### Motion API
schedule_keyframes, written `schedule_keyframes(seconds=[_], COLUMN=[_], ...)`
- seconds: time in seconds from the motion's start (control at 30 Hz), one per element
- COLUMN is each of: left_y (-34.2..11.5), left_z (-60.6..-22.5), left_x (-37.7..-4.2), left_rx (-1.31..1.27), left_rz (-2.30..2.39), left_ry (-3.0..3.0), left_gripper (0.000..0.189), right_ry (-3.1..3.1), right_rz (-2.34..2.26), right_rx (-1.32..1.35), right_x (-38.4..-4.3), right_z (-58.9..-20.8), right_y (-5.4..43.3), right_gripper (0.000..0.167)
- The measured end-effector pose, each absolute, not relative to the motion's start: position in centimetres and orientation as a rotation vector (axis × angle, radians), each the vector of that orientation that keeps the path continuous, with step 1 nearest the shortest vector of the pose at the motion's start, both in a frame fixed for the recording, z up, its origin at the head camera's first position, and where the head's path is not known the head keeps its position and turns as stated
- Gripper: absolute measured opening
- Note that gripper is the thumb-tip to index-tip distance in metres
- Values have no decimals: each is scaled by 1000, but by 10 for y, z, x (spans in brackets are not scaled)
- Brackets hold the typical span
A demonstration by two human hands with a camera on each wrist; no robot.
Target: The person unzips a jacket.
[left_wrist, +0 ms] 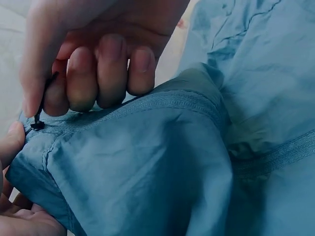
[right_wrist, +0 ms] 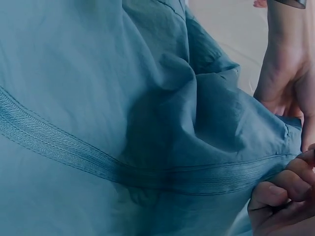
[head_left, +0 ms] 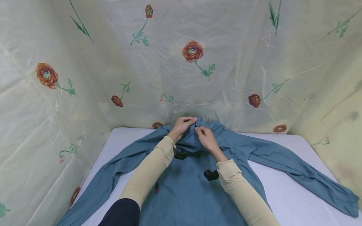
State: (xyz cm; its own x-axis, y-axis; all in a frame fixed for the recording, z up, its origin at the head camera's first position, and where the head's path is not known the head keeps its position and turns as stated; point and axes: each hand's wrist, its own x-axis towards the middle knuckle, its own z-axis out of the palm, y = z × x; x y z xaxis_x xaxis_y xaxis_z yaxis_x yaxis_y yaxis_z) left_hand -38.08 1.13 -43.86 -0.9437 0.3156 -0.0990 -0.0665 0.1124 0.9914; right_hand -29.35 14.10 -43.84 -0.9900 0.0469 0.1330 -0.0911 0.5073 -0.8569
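Observation:
A blue zip jacket (head_left: 181, 188) lies spread out, its collar end bunched up at the far side under both hands. My left hand (head_left: 182, 125) pinches the collar edge, thumb on one face and fingers behind it; part of this hand (left_wrist: 24, 221) shows at the lower left of the left wrist view. Beside it, the right hand (head_left: 205, 138) has its fingers curled and pinches the black zipper pull (left_wrist: 47, 91) with thumb and forefinger. The zipper slider (left_wrist: 37, 126) sits near the collar end of the zipper tape (right_wrist: 206, 179), which curves away down the jacket.
The jacket's sleeves (head_left: 297, 166) stretch out to both sides over a white tabletop (head_left: 282, 188). Flower-print sheeting (head_left: 220, 78) rises behind and at both sides. Black wrist cameras (head_left: 211, 175) hang below the forearms. A small black-and-red tab (head_left: 156, 188) lies on the jacket front.

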Motion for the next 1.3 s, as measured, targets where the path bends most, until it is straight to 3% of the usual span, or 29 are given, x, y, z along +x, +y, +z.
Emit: schedule_keyframes(seconds=[1.3], left_y=[7], left_z=[-432], left_x=[-376], left_rx=[147], left_rz=[1983], left_ry=[2208], left_gripper=[32], right_ry=[-2479], right_rz=[1541], right_rx=[124], right_x=[-289], right_z=[-445], right_y=[133], right_gripper=[40])
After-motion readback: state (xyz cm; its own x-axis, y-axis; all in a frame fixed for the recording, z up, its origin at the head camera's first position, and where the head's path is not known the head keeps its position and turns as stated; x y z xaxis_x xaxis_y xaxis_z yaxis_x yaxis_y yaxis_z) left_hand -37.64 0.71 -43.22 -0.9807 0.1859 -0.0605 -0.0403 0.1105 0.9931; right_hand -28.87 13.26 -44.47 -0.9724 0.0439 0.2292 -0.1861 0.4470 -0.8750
